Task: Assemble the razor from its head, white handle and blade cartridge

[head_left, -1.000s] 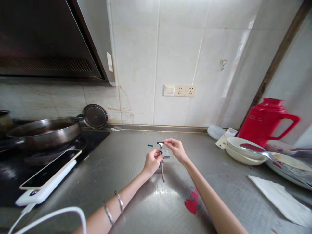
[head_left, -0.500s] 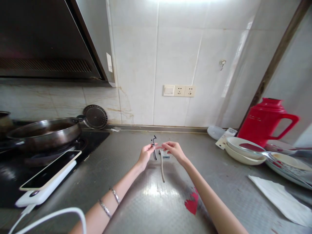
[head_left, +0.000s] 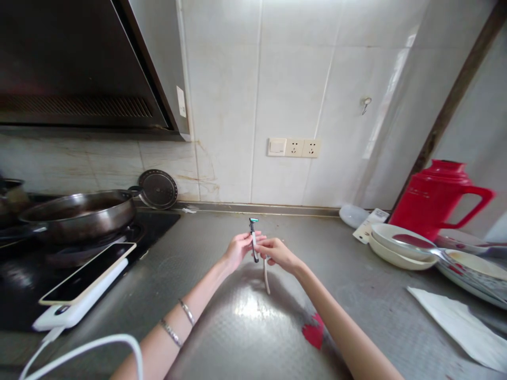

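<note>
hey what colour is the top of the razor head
The razor head is teal on top; head view.

A: What's the table like?
B: Grey metal, textured, glare mid-front
A: What's on it?
B: Beige strip near the middle, red patch closer in, white paper front right, stacked bowls behind it

I see a slim razor held nearly upright, leaning a little, between the left hand and the right hand, whose fingers meet at its handle. Its teal-marked head sits above the grip, turned crosswise on a black neck; the handle looks pale along its middle and ends black just below the fingertips. Under the right hand's fingers I make out a thin, pale, slightly curved strip, running towards me, its far end hidden.
</note>
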A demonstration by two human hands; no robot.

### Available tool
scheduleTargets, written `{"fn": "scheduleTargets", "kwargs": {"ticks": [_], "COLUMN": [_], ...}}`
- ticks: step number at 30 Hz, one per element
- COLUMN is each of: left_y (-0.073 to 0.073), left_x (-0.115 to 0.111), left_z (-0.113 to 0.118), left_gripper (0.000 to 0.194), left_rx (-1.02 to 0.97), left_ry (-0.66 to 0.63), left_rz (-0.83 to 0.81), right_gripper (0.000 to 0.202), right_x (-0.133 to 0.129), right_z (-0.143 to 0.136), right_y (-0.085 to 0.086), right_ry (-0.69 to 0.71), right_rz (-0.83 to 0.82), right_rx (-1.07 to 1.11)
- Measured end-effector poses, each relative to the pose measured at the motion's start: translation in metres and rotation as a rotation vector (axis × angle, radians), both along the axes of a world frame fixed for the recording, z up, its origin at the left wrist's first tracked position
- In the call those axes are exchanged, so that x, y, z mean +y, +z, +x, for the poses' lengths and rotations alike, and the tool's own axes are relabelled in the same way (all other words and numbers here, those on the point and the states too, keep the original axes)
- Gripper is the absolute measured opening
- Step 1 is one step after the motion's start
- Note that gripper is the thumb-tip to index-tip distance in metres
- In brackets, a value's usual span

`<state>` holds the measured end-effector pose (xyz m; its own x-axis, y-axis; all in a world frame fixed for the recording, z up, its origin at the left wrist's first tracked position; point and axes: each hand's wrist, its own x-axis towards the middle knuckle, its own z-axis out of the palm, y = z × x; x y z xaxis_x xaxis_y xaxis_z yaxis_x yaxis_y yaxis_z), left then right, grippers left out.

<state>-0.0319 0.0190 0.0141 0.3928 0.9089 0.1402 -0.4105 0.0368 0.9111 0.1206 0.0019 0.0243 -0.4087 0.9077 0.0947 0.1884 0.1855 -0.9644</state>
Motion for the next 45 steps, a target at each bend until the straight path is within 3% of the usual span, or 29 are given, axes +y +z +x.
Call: {"fn": "scheduleTargets", "kwargs": {"ticks": [2,6,9,13,22,29,32,37,45], "left_y": [0.000,0.000,-0.003,-0.009,-0.012,-0.016,-0.023,-0.037,-0.045], "left_x": [0.004,0.016,0.024,0.030,0.032,0.033,0.040,0.066,0.094], "left_z": [-0.004,-0.020,-0.031,-0.039,-0.039,-0.039,-0.041,-0.047,-0.047], "left_gripper": [0.034,0.032,0.030,0.027,0.024,0.022,0.024,0.023,0.016], "left_rx": [0.106,0.402,0.418,0.384,0.406,0.412,0.510,0.946,1.190], "left_ry": [0.033,0.270,0.384,0.452,0.468,0.485,0.511,0.597,0.622], "left_rz": [-0.026,-0.087,-0.121,-0.143,-0.145,-0.131,-0.060,0.294,0.453], "right_gripper": [0.037,0.035,0.031,0.023,0.020,0.020,0.024,0.029,0.029], "right_x": [0.002,0.008,0.009,0.005,-0.003,-0.005,-0.004,0.006,0.021], "right_z": [-0.001,-0.004,-0.009,-0.018,-0.028,-0.030,-0.025,0.001,0.036], "right_y": [-0.002,-0.008,-0.016,-0.025,-0.028,-0.027,-0.022,-0.015,-0.024], "right_ry": [-0.083,-0.368,-0.470,-0.499,-0.502,-0.480,-0.508,-0.606,-0.697], "right_rz": [-0.023,0.037,0.166,0.242,0.241,0.255,0.272,0.301,0.248], "right_rx": [-0.013,-0.213,-0.424,-0.589,-0.908,-0.973,-0.953,-0.942,-0.898]}}
